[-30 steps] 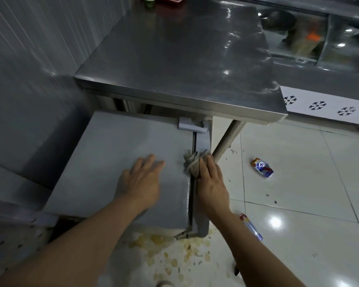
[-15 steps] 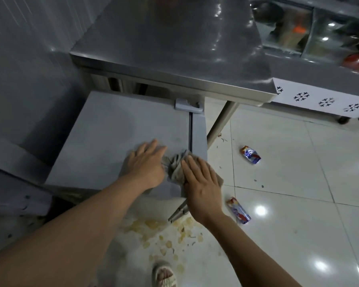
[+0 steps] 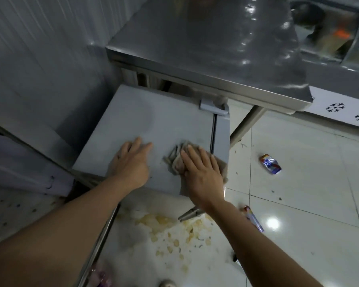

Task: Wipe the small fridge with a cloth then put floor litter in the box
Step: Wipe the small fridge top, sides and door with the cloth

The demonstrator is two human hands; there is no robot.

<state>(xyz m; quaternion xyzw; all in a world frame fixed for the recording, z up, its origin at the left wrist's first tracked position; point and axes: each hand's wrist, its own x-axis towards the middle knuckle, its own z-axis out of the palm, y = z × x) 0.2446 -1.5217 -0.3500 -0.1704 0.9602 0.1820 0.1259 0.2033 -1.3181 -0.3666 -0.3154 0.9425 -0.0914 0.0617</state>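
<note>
R hand (image 3: 202, 172) flat, fingers spread, pressing crumpled beige cloth (image 3: 175, 162) onto small grey fridge top (image 3: 153, 125), near front-right edge. L hand (image 3: 131, 164) flat, braced on top, holding nothing. Cloth soft, limp, bunches easily; prob best palm-pressed mid-wad, not pinched.

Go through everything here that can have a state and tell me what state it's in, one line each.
small fridge: door shut.
cloth: bunched, pressed flat on the fridge top.
right hand: flat on the cloth.
left hand: flat on the fridge top, empty.
crumpled wrapper: lying on the floor.
second wrapper: lying on the floor.
</note>
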